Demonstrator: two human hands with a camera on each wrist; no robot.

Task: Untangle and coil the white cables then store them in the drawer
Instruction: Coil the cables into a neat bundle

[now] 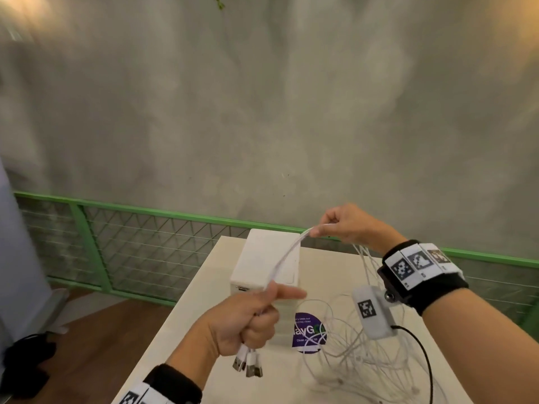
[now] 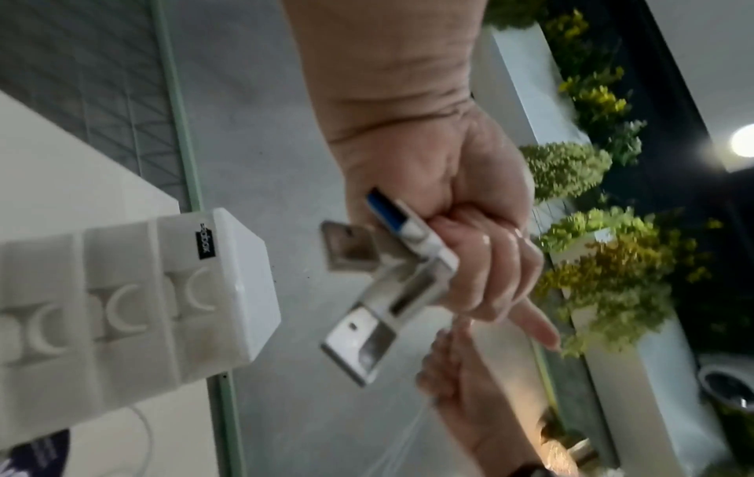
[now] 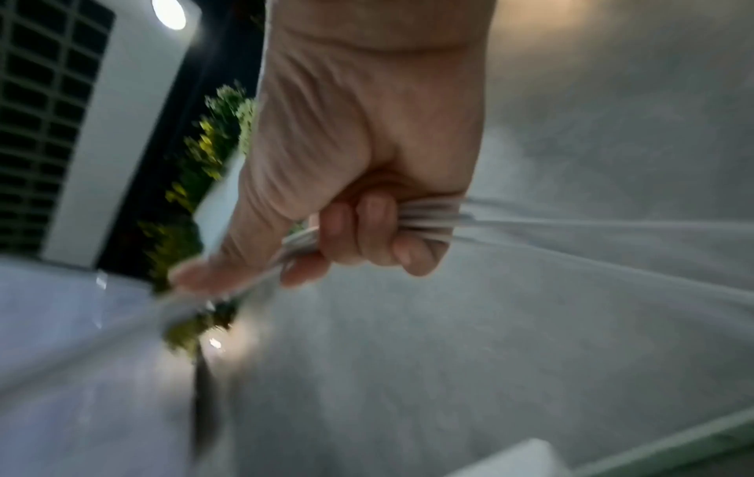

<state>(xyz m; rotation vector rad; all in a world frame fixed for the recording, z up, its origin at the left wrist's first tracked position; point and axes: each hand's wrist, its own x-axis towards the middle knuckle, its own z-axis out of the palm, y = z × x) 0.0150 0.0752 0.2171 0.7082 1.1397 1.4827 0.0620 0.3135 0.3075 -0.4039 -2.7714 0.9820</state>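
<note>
Left hand (image 1: 248,322) clenched round the thin white cables (image 1: 284,253) near their metal USB plugs (image 1: 247,364), right hand (image 1: 347,225) gripping the same bundle above the white plastic drawer unit (image 1: 268,258), remaining loops tangled on the pale table (image 1: 210,287).

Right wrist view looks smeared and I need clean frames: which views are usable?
Right wrist: heavy motion blur on right hand and white cables. Left wrist: softer blur, USB plugs readable. Head: sharpest around the drawer box, edges smeared.

The purple sticker (image 1: 308,333) on the table shows "ayG"; the drawer unit's (image 2: 228,284) black label is blurred
</note>
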